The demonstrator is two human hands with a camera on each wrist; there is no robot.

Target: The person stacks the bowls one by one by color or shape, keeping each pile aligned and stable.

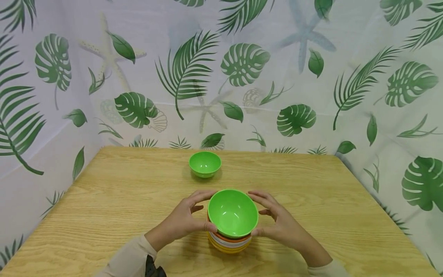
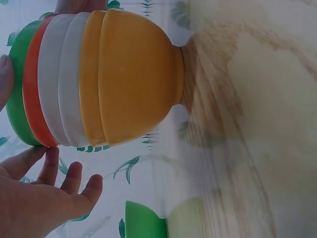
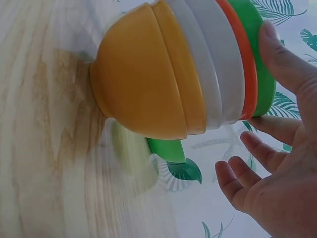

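A stack of nested bowls stands on the wooden table near its front. Its top green bowl sits over an orange-red bowl, two white bowls and two yellow bowls. My left hand holds the green bowl's left side, thumb in front and index finger round the back. Opposite it, my right hand grips the right side the same way. The other fingers of both hands spread away from the stack in the wrist views. Farther back, a second green bowl stands upright by itself.
The wooden table extends on both sides of the stack. A white cloth with green leaf prints hangs behind the table and along both sides.
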